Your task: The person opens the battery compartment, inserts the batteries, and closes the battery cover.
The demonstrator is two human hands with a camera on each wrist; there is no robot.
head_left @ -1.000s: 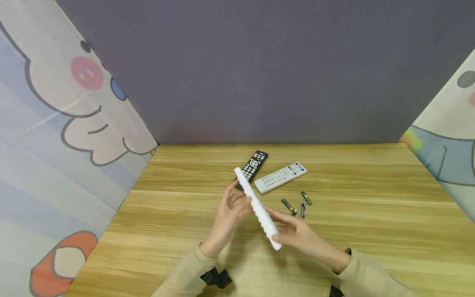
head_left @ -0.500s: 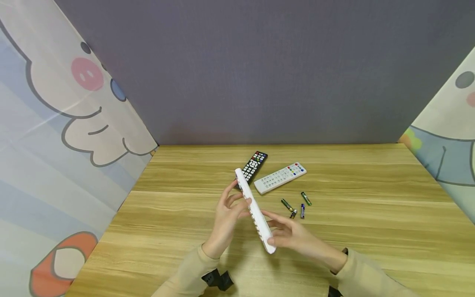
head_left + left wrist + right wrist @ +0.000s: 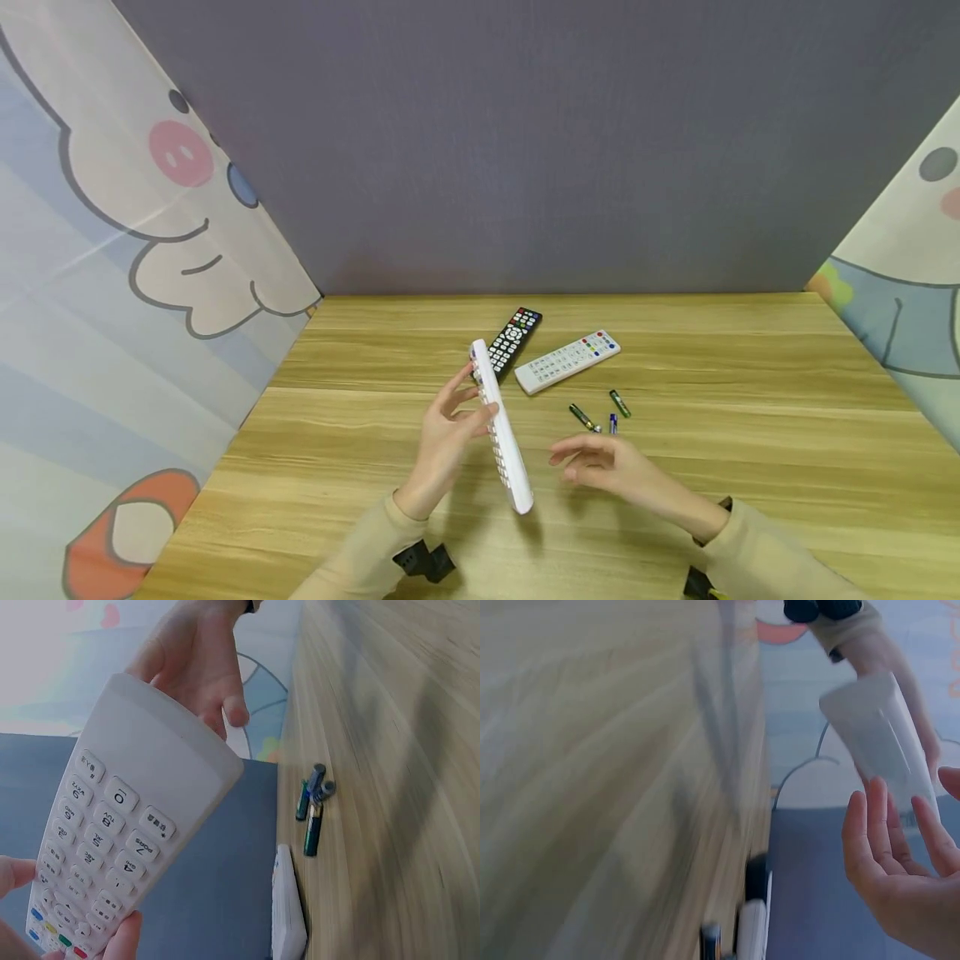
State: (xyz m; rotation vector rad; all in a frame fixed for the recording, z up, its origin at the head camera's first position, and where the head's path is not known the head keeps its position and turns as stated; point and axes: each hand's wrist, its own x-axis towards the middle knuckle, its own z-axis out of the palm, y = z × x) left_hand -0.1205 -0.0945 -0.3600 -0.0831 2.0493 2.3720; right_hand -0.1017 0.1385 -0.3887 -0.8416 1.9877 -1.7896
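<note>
A white remote control is held up off the table, tilted on its edge, by my left hand, which pinches its upper half between thumb and fingers. Its button side faces the left wrist camera, with rows of white number keys and a few coloured ones. The smooth back of the remote shows in the right wrist view. Apart from the remote, to its right, my right hand hovers with fingers loosely bent and holds nothing. Just beyond that hand lie several small batteries, one partly hidden behind it.
A black remote lies further back on the wooden table, its lower end overlapped by the held one. To its right rests another white remote with coloured keys. A grey panel stands along the back edge, cartoon-printed cloths at both sides.
My right hand has let go of the white remote's lower end and moved right. My left hand has shifted slightly left with the remote, which now stands steeper in the head view.
</note>
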